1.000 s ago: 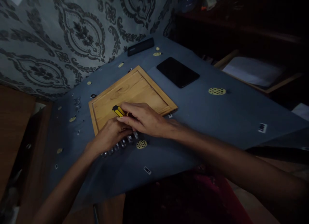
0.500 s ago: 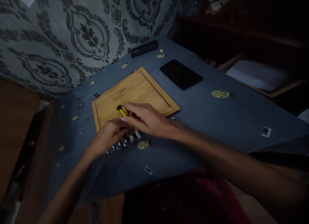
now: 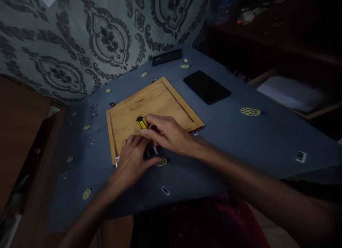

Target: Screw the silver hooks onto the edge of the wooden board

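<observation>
My right hand is closed round a yellow and black screwdriver handle, held over the near part of a wooden tray. My left hand lies over a row of small silver metal bits along the tray's near edge, its fingers curled down on them. Most of the bits are hidden under that hand. Whether the left fingers pinch one of them I cannot make out.
The tray lies on a blue-grey cloth with yellow dotted patches. A black tablet and a black slim box lie farther back. A patterned wall stands behind, with dark furniture to the right and a wooden surface to the left.
My left hand has slid right and forward along the row of bits, covering most of them. The right hand keeps hold of the screwdriver. The view has shifted a little.
</observation>
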`<state>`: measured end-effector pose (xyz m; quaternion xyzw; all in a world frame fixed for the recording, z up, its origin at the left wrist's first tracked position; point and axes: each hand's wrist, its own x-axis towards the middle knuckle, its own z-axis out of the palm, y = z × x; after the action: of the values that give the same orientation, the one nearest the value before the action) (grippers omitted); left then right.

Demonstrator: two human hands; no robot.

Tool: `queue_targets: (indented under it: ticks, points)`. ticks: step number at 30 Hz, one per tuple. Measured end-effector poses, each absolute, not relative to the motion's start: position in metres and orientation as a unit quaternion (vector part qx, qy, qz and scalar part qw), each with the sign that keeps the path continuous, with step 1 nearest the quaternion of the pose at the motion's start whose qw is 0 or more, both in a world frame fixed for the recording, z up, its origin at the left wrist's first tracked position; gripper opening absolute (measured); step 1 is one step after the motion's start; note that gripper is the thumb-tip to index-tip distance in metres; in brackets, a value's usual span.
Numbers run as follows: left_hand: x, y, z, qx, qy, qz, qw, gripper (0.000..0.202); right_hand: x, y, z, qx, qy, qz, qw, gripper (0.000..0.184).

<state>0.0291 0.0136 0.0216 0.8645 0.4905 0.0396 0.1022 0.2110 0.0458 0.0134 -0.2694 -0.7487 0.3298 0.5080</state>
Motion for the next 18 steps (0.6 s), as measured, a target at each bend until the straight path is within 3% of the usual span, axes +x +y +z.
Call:
queue_targets:
  ticks: [18]
  points:
    - [0.026, 0.006, 0.005, 0.821, 0.53, 0.137, 0.162, 0.035, 0.207, 0.043, 0.01, -0.318, -0.683, 0.407, 0.516, 0.025]
